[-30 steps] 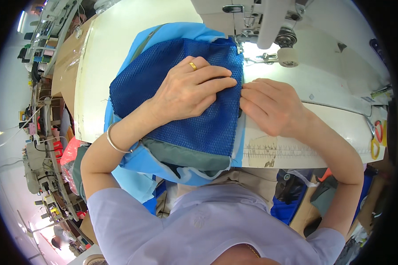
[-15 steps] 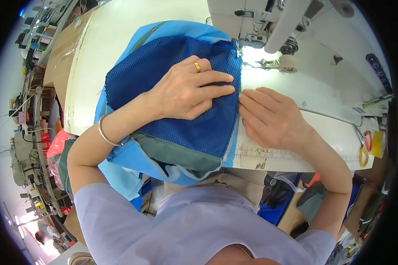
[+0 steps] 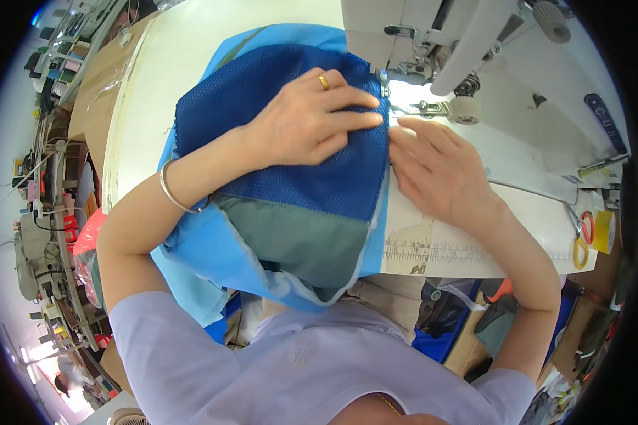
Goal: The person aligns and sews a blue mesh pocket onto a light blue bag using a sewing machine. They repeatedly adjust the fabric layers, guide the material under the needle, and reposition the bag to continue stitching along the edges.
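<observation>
Dark blue mesh fabric (image 3: pixel 290 190) lies on top of light blue fabric (image 3: pixel 213 244), with a grey-green piece (image 3: pixel 301 237) showing at the near end. Its right edge runs up to the presser foot (image 3: pixel 385 83) of a sewing machine (image 3: pixel 411 53), under a bright lamp. My left hand (image 3: pixel 315 117) rests flat on the mesh with fingers apart, fingertips close to that edge. Just right of the edge, my right hand (image 3: pixel 439 166) has its fingers pressed together, gripping the fabric's border below the foot. The thumb is mostly hidden.
A printed ruler scale (image 3: pixel 475 253) runs along the table's near edge. Scissors (image 3: pixel 585 230) with red and yellow handles lie at the right beside a yellow tape roll (image 3: pixel 604 232). Brown cardboard (image 3: pixel 106 99) stands at the left. Light blue cloth (image 3: pixel 191 287) hangs below the table.
The fabric has moved away from me toward the presser foot, uncovering more of the grey-green piece. Both hands have slid forward with it.
</observation>
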A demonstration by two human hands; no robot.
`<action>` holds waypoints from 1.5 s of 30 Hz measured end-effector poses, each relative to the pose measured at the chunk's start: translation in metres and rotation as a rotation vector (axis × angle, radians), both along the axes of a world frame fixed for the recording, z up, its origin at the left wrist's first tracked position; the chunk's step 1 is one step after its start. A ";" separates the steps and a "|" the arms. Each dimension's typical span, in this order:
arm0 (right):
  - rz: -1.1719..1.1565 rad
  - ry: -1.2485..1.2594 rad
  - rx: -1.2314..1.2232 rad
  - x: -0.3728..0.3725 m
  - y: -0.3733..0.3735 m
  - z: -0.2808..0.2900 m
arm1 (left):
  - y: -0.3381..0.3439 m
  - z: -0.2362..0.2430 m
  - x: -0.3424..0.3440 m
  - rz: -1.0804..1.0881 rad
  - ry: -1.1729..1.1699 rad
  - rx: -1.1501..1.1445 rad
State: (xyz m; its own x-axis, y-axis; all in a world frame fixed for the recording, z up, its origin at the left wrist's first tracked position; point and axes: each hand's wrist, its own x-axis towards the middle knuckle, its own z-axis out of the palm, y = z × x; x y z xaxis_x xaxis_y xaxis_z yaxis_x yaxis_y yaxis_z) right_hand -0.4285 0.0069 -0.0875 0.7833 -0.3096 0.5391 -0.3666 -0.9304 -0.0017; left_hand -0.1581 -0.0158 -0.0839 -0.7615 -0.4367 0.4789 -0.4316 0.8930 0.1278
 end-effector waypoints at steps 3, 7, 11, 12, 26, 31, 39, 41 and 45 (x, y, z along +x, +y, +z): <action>-0.046 -0.008 0.008 0.000 -0.001 0.001 | -0.009 -0.004 0.004 -0.017 -0.004 -0.001; -0.085 0.022 0.004 0.001 0.000 0.000 | -0.015 -0.002 0.006 -0.044 -0.029 -0.027; -0.138 -0.023 -0.128 0.004 0.017 0.002 | -0.018 0.006 0.009 -0.039 -0.097 -0.008; -0.058 -0.077 -0.067 0.001 0.039 0.001 | -0.013 0.009 0.010 -0.017 -0.121 0.024; -0.484 -0.720 0.650 0.027 0.219 -0.087 | 0.158 0.061 0.032 0.412 -0.168 0.059; -0.154 -0.754 0.752 0.061 0.198 -0.090 | 0.162 0.055 0.062 0.688 -0.099 0.284; 0.494 -1.295 2.145 0.089 0.217 -0.020 | 0.123 0.079 0.095 1.112 -0.222 0.338; 0.477 -1.484 2.360 0.081 0.217 0.003 | 0.102 0.079 0.112 1.128 -0.296 0.348; 0.123 -1.157 2.057 0.078 0.228 -0.034 | 0.086 0.061 0.115 1.128 -0.424 0.445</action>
